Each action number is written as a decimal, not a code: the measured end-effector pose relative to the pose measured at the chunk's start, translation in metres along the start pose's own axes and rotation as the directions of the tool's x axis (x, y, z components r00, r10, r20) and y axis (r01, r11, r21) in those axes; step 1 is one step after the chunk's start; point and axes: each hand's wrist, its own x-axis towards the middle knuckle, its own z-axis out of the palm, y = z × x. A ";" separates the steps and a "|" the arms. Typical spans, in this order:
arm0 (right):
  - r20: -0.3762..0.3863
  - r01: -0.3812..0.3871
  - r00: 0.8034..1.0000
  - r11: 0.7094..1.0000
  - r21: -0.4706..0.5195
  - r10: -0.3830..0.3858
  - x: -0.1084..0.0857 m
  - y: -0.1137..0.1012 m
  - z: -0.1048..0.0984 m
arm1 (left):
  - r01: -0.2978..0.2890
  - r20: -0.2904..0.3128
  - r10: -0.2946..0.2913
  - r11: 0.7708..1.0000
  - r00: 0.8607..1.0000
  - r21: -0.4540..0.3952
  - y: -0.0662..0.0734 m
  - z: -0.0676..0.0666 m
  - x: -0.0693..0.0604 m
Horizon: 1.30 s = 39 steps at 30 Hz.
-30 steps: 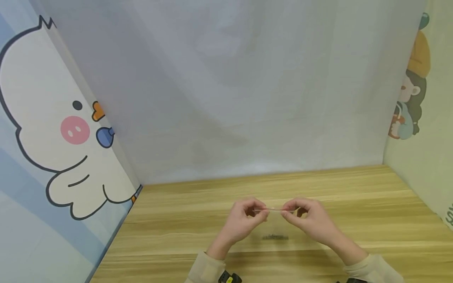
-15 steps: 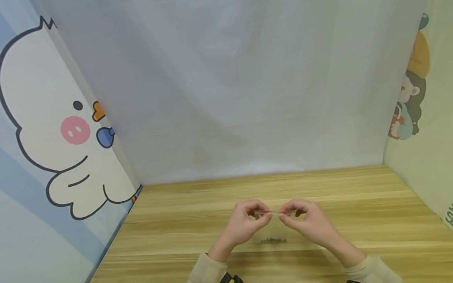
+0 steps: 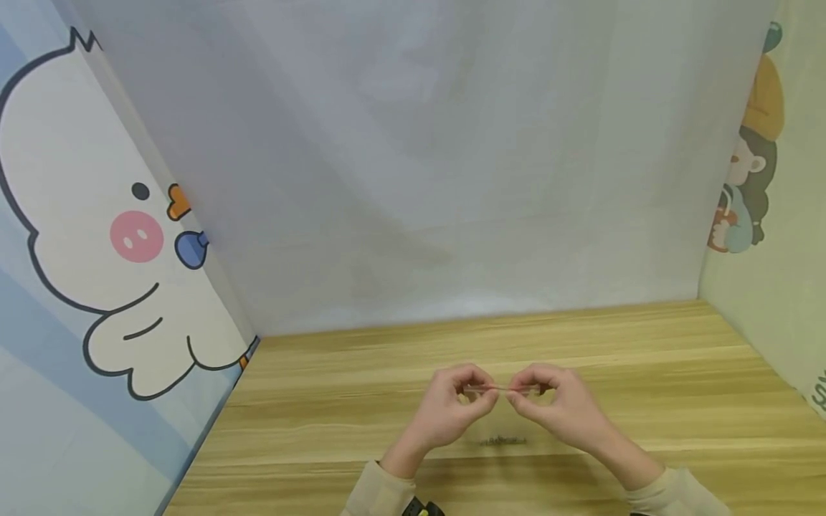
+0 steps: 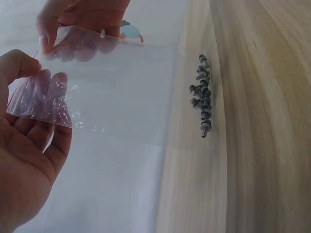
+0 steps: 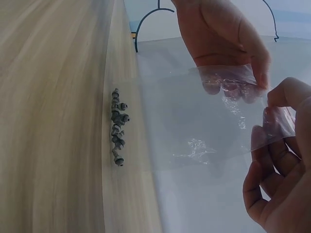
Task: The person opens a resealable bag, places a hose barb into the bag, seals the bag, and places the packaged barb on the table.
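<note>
A clear plastic zip bag [image 4: 126, 92] hangs upright between my two hands, its reddish top edge uppermost. Small dark grey screws [image 4: 204, 99], several of them, lie in a row along the bag's bottom; they look fitted with washers. My left hand [image 3: 448, 410] pinches the bag's top edge between thumb and index finger, the other fingers behind the film. On the opposite side, my right hand [image 3: 563, 410] pinches the same edge. The thumb tips almost meet at the middle in the head view. Whether the seal is closed, I cannot tell.
Below the hands lies a wood-grain table [image 3: 310, 423]. A pale grey sheet [image 3: 452, 179] stands behind it. Printed panels flank it, with a white cartoon figure [image 3: 84, 179] on the left and a cartoon child [image 3: 742, 193] on the right.
My hands have slid closer together along the bag's top edge and dropped slightly. The bag with the screws has shifted a little lower with them. Both hands keep their pinch.
</note>
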 end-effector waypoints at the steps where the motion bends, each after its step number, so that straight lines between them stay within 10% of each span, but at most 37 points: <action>1: 0.001 0.001 1.000 1.000 0.000 -0.001 0.000 0.000 0.000 | -0.002 0.003 0.002 1.000 1.000 0.006 0.000 0.000 0.000; 20: 0.042 0.053 0.998 0.999 -0.014 -0.052 0.002 -0.005 -0.007 | -0.030 0.041 0.028 0.999 0.999 0.037 0.000 -0.007 0.001; 27: 0.046 0.051 0.998 0.998 0.022 -0.052 0.004 -0.006 -0.020 | 0.051 0.006 -0.050 0.995 0.999 -0.087 0.000 -0.016 -0.001; 39: 0.193 -0.237 0.956 0.970 0.054 0.223 0.005 -0.012 -0.042 | 0.178 -0.019 -0.183 0.973 0.983 -0.148 0.001 -0.021 -0.006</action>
